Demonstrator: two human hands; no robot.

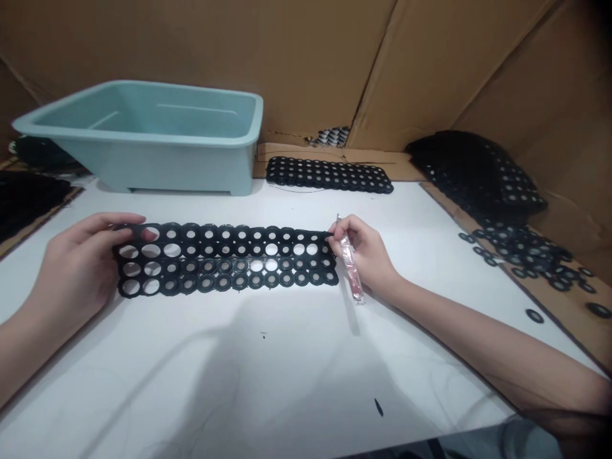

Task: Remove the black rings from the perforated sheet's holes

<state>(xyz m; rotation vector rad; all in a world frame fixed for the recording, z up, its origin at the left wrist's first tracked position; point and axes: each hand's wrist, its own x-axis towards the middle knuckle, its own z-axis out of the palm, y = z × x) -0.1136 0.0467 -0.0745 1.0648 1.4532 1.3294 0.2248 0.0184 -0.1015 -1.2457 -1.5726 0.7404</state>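
A long black sheet of joined rings, four rows deep, lies across the white table. Several rings at its left end and middle are punched out and show white. My left hand grips the sheet's left end, thumb on top. My right hand pinches the sheet's upper right corner and also holds a clear pen-like tool with a pink core, its tip pointing up.
A teal plastic tub stands at the back left. Another ring sheet lies behind on cardboard. At the right are stacked black sheets and several loose black rings. Dark material sits at the left edge.
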